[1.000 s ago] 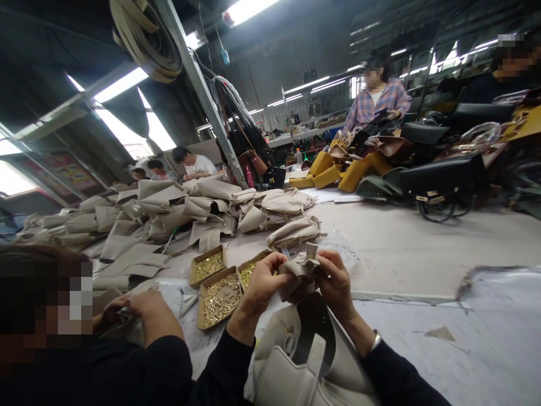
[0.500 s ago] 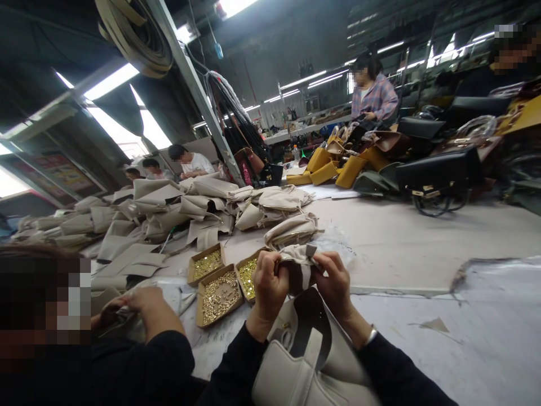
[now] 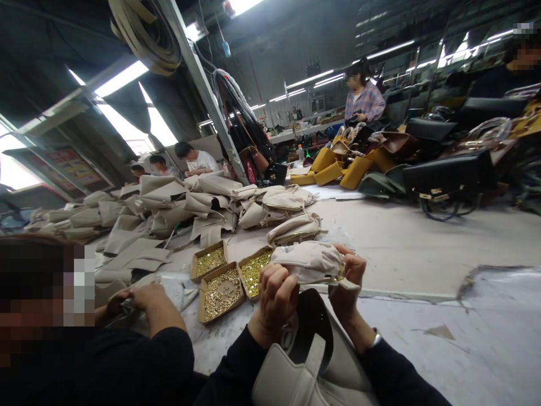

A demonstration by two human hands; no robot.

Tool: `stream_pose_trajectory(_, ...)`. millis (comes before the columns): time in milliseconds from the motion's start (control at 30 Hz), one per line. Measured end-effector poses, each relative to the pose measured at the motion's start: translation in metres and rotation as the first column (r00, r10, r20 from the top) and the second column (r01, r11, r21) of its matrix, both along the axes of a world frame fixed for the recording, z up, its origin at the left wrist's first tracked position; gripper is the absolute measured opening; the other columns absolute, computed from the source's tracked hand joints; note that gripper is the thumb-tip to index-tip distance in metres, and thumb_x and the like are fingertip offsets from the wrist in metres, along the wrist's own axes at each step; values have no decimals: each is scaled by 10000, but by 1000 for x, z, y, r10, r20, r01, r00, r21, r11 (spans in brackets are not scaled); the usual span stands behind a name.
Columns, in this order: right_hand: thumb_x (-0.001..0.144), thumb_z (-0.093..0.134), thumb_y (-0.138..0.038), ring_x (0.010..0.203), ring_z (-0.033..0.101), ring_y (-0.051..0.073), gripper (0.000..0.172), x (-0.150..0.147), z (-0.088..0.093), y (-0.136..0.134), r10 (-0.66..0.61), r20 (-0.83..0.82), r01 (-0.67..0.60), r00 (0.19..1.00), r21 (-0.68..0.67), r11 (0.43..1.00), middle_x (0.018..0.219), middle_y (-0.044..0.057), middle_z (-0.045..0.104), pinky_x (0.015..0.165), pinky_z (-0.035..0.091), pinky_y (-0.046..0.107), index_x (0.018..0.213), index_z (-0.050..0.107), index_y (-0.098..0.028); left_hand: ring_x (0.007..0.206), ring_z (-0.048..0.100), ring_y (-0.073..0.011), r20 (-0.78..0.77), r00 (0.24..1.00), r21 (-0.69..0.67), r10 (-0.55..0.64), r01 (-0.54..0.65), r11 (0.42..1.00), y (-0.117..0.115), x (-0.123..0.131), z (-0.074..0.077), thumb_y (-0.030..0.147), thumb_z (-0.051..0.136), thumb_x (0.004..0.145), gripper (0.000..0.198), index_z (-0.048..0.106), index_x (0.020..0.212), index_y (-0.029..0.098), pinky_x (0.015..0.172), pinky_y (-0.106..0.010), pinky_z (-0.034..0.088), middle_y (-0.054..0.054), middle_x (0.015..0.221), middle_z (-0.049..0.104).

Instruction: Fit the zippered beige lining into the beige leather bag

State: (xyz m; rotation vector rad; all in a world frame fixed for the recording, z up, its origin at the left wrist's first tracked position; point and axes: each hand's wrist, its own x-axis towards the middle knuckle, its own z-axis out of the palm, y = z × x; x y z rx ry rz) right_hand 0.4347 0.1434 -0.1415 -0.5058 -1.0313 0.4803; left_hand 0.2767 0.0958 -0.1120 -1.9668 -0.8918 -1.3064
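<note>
Between my two hands I hold a pale cloth pouch (image 3: pixel 307 260) with a gold zipper along its lower edge. My left hand (image 3: pixel 275 296) is closed on its left end, fingers curled at the zipper. My right hand (image 3: pixel 349 285) grips the right end, near a small tab; part of its fingers is behind the pouch. Below them a beige handbag (image 3: pixel 287 375) lies open against me, its dark inside and a strap showing. Just left of my left hand stand cardboard trays of small gold metal pieces, the nearest being this tray (image 3: pixel 222 293).
Beyond my hands lies a similar zipped pouch (image 3: pixel 296 228), beside a heap of beige bag parts (image 3: pixel 169 206). A co-worker's hand (image 3: pixel 150 301) works close on my left. Yellow bags (image 3: pixel 359 169) and a black handbag (image 3: pixel 450 180) stand at the back right. A scrap (image 3: pixel 440 331) lies on the right.
The pouch was bunched up with its opening toward me; now it is stretched out and turned, its zipper edge lowest. My right hand has shifted slightly right.
</note>
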Motion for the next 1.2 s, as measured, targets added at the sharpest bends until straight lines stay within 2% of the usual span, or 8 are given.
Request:
stream_pose_trajectory(200,911,713,-324,1004,618,246,264,4,-3,3,98,-138,-112,986,-98,989,1133,61,624,884,476,396,974,468,-248,1034,605,-251,31,996,-135,89,-84,987,5,-12,-8,214,685,963,212,532,1110,226,931,-422,562,-96,1049,612)
stream_pose_trajectory(367,891,719,-419,1013,594,250,328,6,-15,14,37,-163,-78,986,-252,964,1101,54,600,922,479,399,986,456,-247,1083,596,-248,19,999,-245,46,-40,969,-2,-12,-8,200,761,918,298,544,1122,220,972,-408,552,-94,1090,608)
stream_pose_trajectory(467,885,708,-487,917,608,227,381,6,-25,21,56,-222,-125,973,-308,943,1021,27,570,800,524,349,1028,447,-248,1135,572,-272,28,999,-325,41,-30,945,-4,-12,-11,216,771,909,338,558,1171,205,997,-431,542,-111,1139,587)
stream_pose_trajectory(667,867,670,-373,776,621,158,343,6,-39,31,134,-370,-270,919,-347,898,962,-4,598,680,534,265,1127,488,-243,1181,575,-265,181,981,-602,-75,171,780,-2,-22,-11,192,824,853,463,553,1228,218,1014,-411,546,-114,1234,559)
stream_pose_trajectory(767,836,631,-315,828,659,184,289,3,-43,37,178,-415,-341,892,-359,869,979,13,641,703,569,300,1094,525,-240,1164,583,-252,166,982,-656,-89,178,734,0,-24,-5,84,791,827,479,564,1225,223,1005,-389,541,-102,1218,568)
stream_pose_trajectory(900,875,626,-374,832,684,213,253,-2,-40,41,248,-391,-398,886,-370,839,971,33,670,724,596,356,1067,541,-234,1062,596,-231,165,986,-579,20,81,812,3,-20,-1,31,691,833,306,567,1051,206,931,-353,528,-70,1096,601)
stream_pose_trajectory(1033,911,669,-440,850,665,212,324,3,-30,27,252,-278,-345,927,-368,863,984,27,664,754,582,350,1134,548,-238,878,598,-185,254,954,-457,161,-29,889,11,-23,-2,33,629,810,198,547,863,204,798,-281,480,-12,890,601)
stream_pose_trajectory(1200,840,738,-265,1119,631,283,382,7,-26,2,181,213,-125,960,-251,960,1237,90,662,948,530,419,1199,612,-236,646,413,-141,492,764,-230,418,-349,908,35,-48,6,79,593,803,246,401,745,220,626,-255,334,46,711,412)
